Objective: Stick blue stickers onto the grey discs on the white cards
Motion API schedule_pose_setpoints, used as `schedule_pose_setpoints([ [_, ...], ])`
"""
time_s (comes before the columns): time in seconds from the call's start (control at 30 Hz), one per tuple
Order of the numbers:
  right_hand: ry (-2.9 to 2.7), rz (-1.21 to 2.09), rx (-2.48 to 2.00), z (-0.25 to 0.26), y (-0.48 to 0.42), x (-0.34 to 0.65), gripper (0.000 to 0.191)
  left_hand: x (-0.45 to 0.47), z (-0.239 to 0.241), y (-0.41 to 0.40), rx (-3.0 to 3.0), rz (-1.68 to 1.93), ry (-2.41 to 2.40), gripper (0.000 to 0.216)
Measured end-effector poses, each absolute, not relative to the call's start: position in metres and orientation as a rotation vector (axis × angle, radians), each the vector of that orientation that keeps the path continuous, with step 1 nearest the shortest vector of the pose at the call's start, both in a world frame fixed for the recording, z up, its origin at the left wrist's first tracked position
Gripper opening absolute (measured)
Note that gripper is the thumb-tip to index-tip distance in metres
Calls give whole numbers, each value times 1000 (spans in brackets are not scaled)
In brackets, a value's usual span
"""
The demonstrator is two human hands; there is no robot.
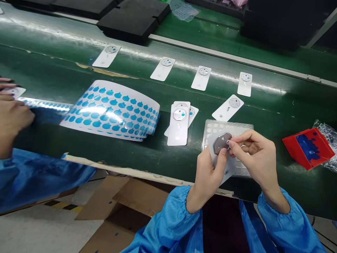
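My left hand grips a white phone back panel with an octagonal grey camera plate, its thumb lying on the front. Pinched together at the plate's right edge are the thumb and forefinger of my right hand, on a small shiny piece too tiny to name. Beneath both hands lies a clear plastic tray with rows of small pockets, partly hidden. Just behind the tray rests another white panel at a slant. To its left is a small stack of white panels, some bearing blue stickers.
Several white panels lie spaced along the green bench. A curled sheet of blue stickers stands at left, near a co-worker's hands. A red box sits at right beside clear wrap. Cardboard boxes are below the bench edge.
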State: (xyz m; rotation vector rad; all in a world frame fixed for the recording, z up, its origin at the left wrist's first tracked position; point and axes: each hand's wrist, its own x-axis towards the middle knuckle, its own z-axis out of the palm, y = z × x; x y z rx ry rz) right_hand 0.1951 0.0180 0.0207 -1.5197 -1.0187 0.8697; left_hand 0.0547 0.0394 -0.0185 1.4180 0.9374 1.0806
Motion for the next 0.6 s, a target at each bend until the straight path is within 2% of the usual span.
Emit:
schedule_pose_setpoints([
  [0.1,-996,946,-1523,22,18,197,19,54,-20,40,1458,1074,920,29],
  [0.27,-1037,1017,-1560,24,20,210,32,48,-16,44,1478,1029,880,21],
  [0.4,-1016,1079,-1484,14,22,212,40,45,-13,49,1228,888,885,28],
  [0.6,-1278,869,-1365,0,12,206,29,51,0,69,735,739,828,37],
])
